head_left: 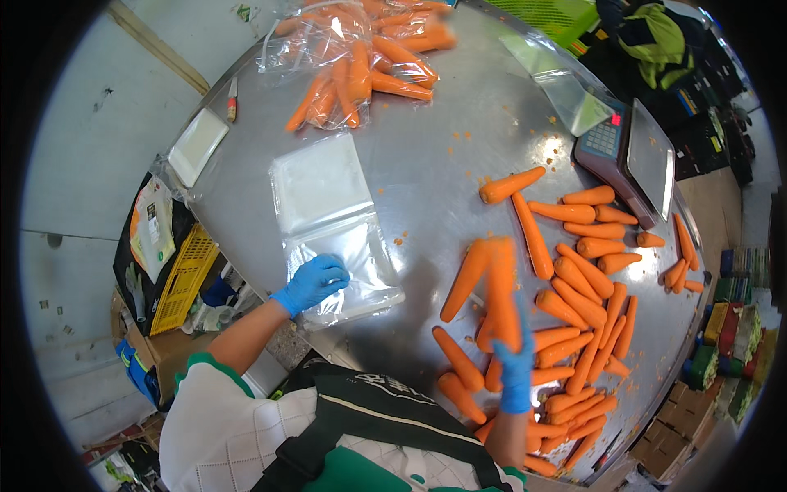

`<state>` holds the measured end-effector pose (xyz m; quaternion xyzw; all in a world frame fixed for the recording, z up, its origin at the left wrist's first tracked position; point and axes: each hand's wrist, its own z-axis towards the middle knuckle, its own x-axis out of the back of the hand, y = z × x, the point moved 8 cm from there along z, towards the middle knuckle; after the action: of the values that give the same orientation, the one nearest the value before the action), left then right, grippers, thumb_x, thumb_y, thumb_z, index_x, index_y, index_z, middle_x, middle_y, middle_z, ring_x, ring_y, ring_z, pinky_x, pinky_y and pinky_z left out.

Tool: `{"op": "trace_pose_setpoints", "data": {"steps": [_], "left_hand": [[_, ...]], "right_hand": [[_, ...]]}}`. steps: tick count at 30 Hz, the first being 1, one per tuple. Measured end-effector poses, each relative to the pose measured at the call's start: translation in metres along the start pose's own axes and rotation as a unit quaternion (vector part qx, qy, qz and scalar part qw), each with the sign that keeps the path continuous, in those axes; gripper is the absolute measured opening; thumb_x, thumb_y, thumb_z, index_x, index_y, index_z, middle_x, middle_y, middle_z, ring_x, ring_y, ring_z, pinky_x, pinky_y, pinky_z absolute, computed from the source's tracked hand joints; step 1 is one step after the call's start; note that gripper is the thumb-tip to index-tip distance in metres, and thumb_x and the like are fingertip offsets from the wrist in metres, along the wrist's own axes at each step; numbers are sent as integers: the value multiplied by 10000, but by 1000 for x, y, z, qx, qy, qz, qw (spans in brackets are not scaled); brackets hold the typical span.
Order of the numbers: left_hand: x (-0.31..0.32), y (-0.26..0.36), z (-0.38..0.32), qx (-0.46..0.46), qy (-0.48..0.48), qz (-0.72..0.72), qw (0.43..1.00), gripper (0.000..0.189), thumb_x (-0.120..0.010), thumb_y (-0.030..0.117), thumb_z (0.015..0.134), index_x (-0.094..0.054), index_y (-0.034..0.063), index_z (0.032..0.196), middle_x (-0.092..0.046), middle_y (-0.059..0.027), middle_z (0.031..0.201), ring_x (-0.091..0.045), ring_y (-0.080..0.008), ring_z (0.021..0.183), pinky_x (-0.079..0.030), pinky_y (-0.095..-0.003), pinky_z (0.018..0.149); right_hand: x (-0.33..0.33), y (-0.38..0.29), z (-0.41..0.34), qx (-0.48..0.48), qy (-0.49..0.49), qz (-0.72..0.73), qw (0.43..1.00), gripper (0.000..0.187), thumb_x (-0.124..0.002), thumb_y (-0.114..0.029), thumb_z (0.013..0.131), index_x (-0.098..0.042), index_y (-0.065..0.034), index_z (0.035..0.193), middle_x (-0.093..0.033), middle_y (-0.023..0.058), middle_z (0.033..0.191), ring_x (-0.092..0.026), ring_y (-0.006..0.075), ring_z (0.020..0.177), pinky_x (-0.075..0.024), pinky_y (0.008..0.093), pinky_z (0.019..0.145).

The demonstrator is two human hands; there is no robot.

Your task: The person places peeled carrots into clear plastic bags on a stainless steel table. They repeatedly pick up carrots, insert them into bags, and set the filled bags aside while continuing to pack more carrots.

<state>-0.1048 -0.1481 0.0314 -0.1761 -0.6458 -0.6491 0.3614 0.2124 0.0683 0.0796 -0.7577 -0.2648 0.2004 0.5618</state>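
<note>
My left hand (321, 281), in a blue glove, rests with curled fingers on a stack of clear plastic bags (381, 264). Whether film is pinched under the fingertips cannot be made out. On the right, my right hand (515, 369), also gloved in blue, grips a carrot (504, 301) and is blurred by motion. The upper end of that carrot overlaps another carrot (465, 280) in the view. Many loose carrots (578, 301) lie around and beyond the right hand, some partly hidden by it.
Bagged carrots (350, 67) lie at the table's far side. A weighing scale (615, 147) stands at the right edge beside a clear bag (572, 98). At the left edge are a knife (232, 98) and a white tray (198, 146). A yellow crate (184, 280) sits below the metal table (430, 160).
</note>
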Motion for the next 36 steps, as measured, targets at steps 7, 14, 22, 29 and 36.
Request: {"op": "trace_pose_setpoints", "data": {"steps": [7,14,22,29,36], "left_hand": [[-5,-40,-9,98,-36,-150,983,118,-637,94,844,-618,27,939,-596,-76,954,-573,-180,841,-473,-306,754],[20,-31,-9,157,-62,-323,931,215,-615,202,885,-604,55,1043,-440,-69,1345,-492,-169,1101,-363,-330,1017],[5,98,-5,-163,39,155,974,162,-639,219,854,-616,69,909,-548,-111,1253,-473,-280,1209,-417,-372,942],[-14,-38,-35,429,-76,-530,728,625,-461,588,903,-547,8,1121,-608,-133,1055,-618,-220,941,-516,-318,792],[-92,52,-25,332,-87,-672,656,565,-365,485,976,-376,76,1365,-524,-110,1261,-553,-220,1104,-462,-389,961]], "right_hand": [[-164,17,-72,185,-200,-283,920,759,-711,-209,702,-399,-61,1378,-465,194,1304,-449,355,1182,-363,409,1017],[-190,47,-85,158,-72,-404,898,810,-732,-272,669,-389,-123,1388,-471,198,1245,-489,401,1038,-420,450,897],[-224,42,-51,130,40,-414,900,835,-745,-290,664,-382,-64,1381,-504,223,1159,-504,400,998,-448,456,845],[-200,29,-55,112,81,-185,973,844,-790,-300,633,-442,85,1298,-613,255,1035,-621,364,949,-486,397,840],[-211,10,-26,107,161,-409,892,773,-690,-294,721,-372,-4,1363,-509,278,1110,-508,444,965,-460,482,794]]}}
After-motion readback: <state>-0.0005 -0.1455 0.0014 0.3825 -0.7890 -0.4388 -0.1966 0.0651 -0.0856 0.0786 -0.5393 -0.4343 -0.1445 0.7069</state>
